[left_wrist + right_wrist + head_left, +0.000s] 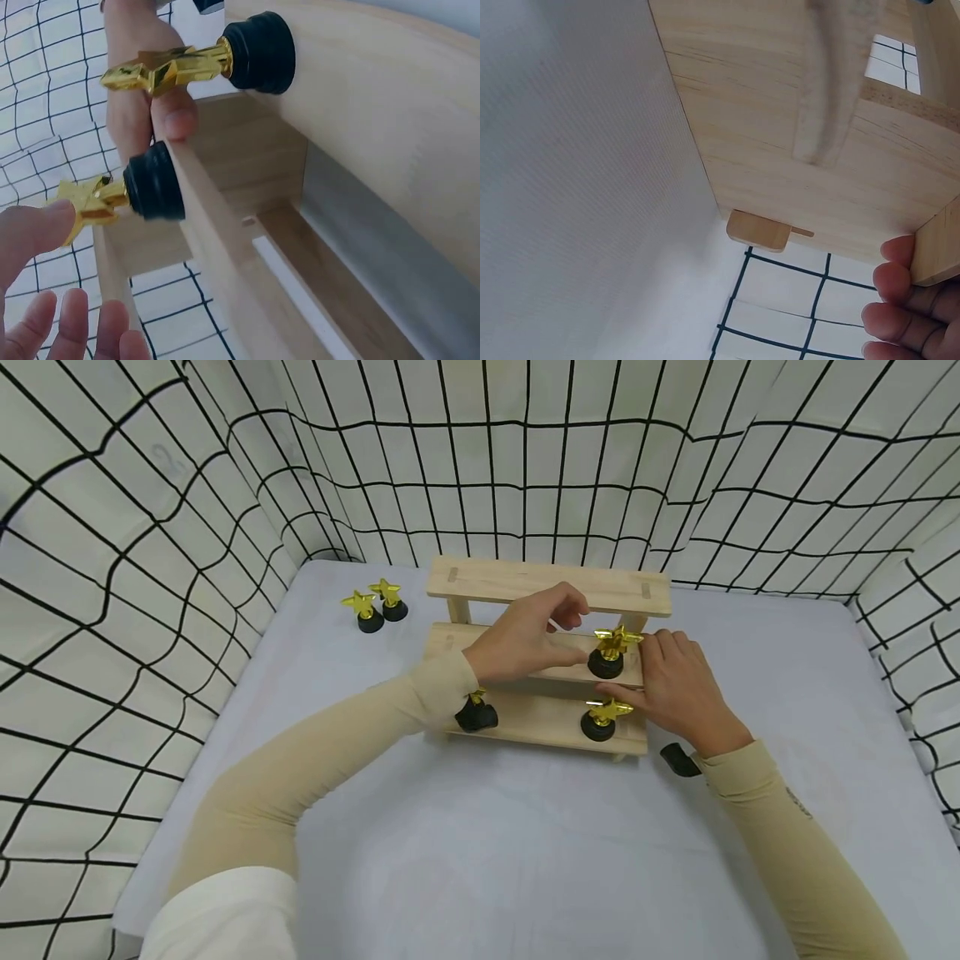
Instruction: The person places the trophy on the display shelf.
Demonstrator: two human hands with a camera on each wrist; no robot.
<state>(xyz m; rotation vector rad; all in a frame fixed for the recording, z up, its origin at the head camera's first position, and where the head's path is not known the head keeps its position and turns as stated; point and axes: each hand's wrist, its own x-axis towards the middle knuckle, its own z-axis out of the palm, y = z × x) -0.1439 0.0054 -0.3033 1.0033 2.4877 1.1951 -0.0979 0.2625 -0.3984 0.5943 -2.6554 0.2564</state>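
Note:
A three-tier wooden display rack (547,581) stands on the white-covered table. A gold star trophy (607,660) with a black base is at the right end of its middle shelf. My left hand (528,635) is beside this trophy, its thumb at the gold star (88,204) and its other fingers loose and apart. My right hand (682,693) grips the rack's right end, thumb against the front and fingertips around a wooden edge (939,244). On the lowest shelf, one trophy (598,727) stands at the right; another (476,714) at the left is partly hidden by my left wrist.
Two more star trophies, one nearer (369,618) and one just behind (393,608), stand on the table (480,843) left of the rack. Black wire mesh (525,485) over white sheeting encloses the table's back and sides.

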